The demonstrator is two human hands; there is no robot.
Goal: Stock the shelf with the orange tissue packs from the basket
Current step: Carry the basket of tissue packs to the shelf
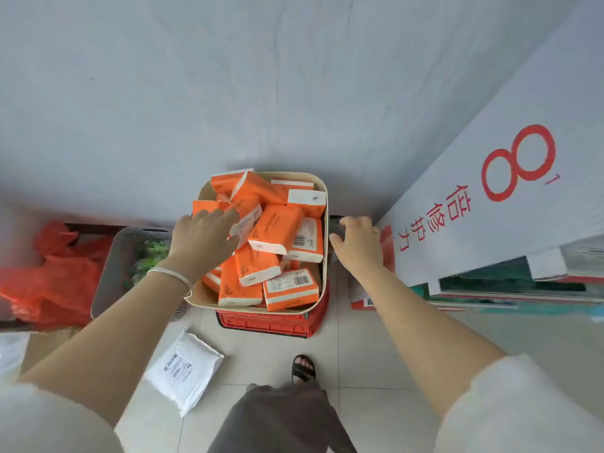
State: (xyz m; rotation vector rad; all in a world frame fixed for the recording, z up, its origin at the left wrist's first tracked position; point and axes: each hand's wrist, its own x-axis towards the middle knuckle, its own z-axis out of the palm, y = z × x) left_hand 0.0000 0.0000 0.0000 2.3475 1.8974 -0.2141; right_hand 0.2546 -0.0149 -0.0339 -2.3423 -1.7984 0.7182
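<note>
One tall white cardboard carton with red print leans along the right, its lower edge close to the basket. Pale tiled floor lies open in front of it.

One cream square plastic basket sits on one red slatted crate against the grey wall. One grey slotted plastic basket stands just left of it, then one crumpled red plastic bag. One white padded mailer lies on the tiles.

Orange tissue packs: about twelve show, heaped loose in the cream basket; those beneath are uncountable.

Left hand: fingers fairly straight, laid across packs at the basket's left side. Right hand: fingers and thumb curled round a dark object just outside the right rim, too blurred to identify.
</note>
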